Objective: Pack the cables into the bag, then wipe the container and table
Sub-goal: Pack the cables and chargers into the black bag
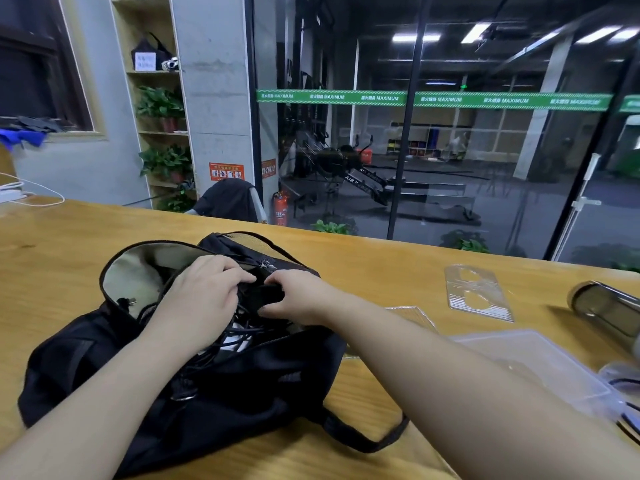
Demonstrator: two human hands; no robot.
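A black bag [242, 386] with a beige lining lies open on the wooden table [69, 244]. Black cables [239, 336] spill out of its opening, over something white inside. My left hand [204, 292] sits in the opening with its fingers curled over the cables and the bag's dark fabric. My right hand [298, 296] is just right of it, and its thumb and fingers pinch a black bundle at the bag's mouth. A clear plastic container [540, 362] lies on the table to the right, behind my right forearm.
A clear ribbed plastic piece [479, 292] lies flat at the right rear of the table. A dark cylindrical object [606, 308] lies near the right edge. More black cable [628, 415] shows at the far right. White cords [20, 194] sit at the far left corner.
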